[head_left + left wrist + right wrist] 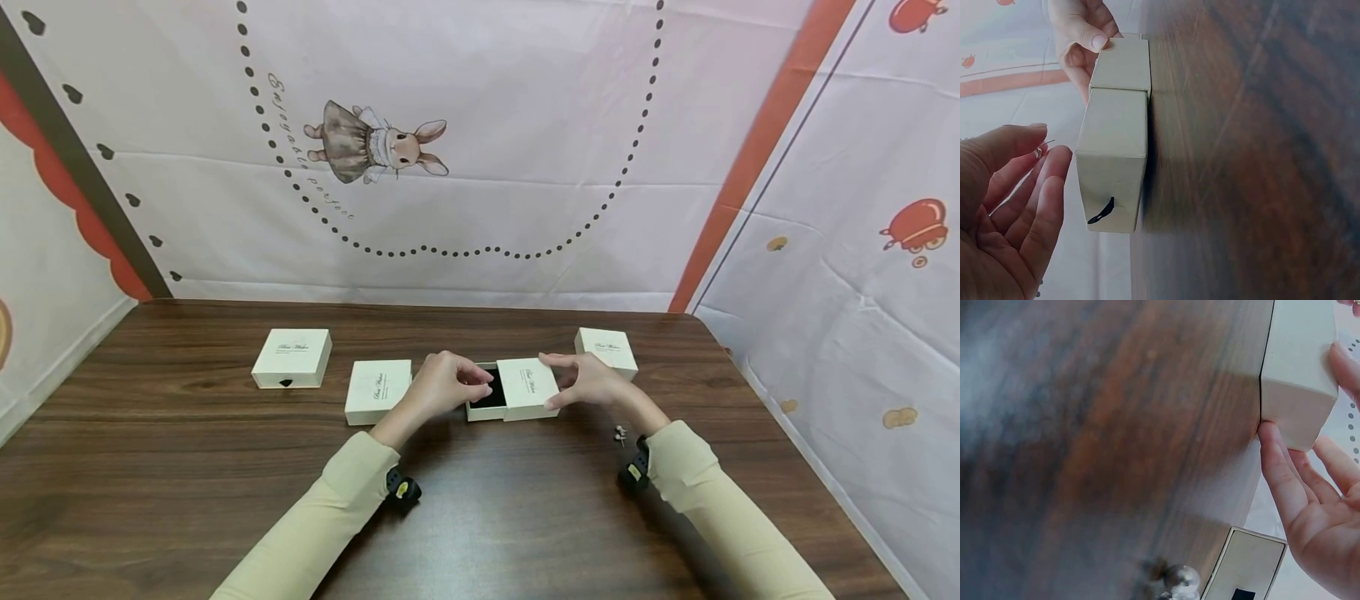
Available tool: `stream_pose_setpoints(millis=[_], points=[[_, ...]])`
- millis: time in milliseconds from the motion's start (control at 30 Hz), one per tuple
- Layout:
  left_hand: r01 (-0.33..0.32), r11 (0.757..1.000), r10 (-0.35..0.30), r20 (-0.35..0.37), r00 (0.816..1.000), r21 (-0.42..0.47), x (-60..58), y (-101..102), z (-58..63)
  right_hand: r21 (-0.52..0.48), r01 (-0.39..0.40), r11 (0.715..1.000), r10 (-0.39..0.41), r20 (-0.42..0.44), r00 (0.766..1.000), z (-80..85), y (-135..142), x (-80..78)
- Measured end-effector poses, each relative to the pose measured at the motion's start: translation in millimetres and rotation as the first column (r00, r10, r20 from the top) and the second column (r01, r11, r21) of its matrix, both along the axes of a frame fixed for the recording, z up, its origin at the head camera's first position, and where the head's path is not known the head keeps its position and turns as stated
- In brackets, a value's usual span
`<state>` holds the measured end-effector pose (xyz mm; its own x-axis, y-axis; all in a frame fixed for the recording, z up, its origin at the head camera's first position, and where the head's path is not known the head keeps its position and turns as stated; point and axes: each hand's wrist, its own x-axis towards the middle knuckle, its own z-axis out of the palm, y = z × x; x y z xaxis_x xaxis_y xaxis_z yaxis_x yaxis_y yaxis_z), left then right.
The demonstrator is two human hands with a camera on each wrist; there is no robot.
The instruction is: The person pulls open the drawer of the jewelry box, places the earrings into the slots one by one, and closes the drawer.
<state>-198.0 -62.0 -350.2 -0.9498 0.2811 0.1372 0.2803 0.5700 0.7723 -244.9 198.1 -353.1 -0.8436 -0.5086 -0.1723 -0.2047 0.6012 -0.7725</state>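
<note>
A small white drawer box [527, 388] stands partly pulled out at the middle of the table, its black lining [496, 392] showing. My left hand [442, 382] is over the drawer's left end. Between its thumb and fingertips it pinches a tiny shiny stud earring [1039, 152] with a thin pin. My right hand [592, 381] grips the box's sleeve at its right end, thumb on the near side and fingers round the end and far edge. Near the right wrist lie silver stud earrings [620, 435] on the table, round and shiny in the right wrist view.
Left of the drawer box sits another white box [378, 392], close to the left hand. Farther left is a white box [292, 358] with a black ribbon tab. Behind the right hand stands one more white box [609, 350]. A printed cloth [525, 125] hangs behind the wooden table [187, 467].
</note>
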Motion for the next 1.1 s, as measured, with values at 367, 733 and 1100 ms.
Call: stream_pose_setpoints(millis=[367,733,1100], points=[[-0.003,0.999,0.004,0.024,1.0,-0.035,-3.7,0,-2.7,0.002,0.011,1.0,-0.011,0.01,1.0,1.8,-1,0.6],[-0.006,0.996,0.012,0.067,0.998,-0.088,-8.9,2,-2.5,0.001,0.003,1.0,-0.003,-0.001,1.0,-0.3,0,-1.2],[0.033,0.99,-0.022,0.075,0.997,-0.14,-12.1,4,-3.9,0.003,0.007,1.0,-0.007,0.001,1.0,0.8,-1,-1.2]])
